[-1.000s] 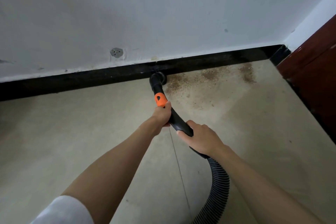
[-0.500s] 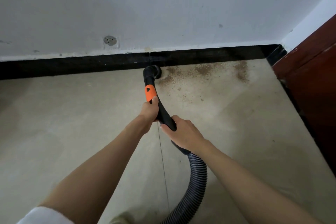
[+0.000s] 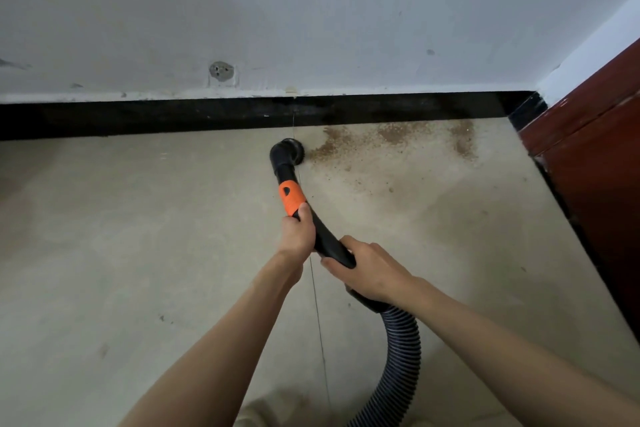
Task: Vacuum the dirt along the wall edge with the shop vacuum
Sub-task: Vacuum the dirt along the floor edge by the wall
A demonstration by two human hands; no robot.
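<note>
Both hands, left (image 3: 297,235) and right (image 3: 370,270), grip the wand (image 3: 323,236). Floor left of the nozzle (image 3: 289,154) looks clean; dirt (image 3: 391,139) right of it remains.

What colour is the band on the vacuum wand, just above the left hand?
Orange band, on the black wand; head view.

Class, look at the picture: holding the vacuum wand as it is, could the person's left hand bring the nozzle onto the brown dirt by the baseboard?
Probably yes. The left hand grips the wand, the nozzle sits just left of the dirt, and only bare floor lies between.
</note>
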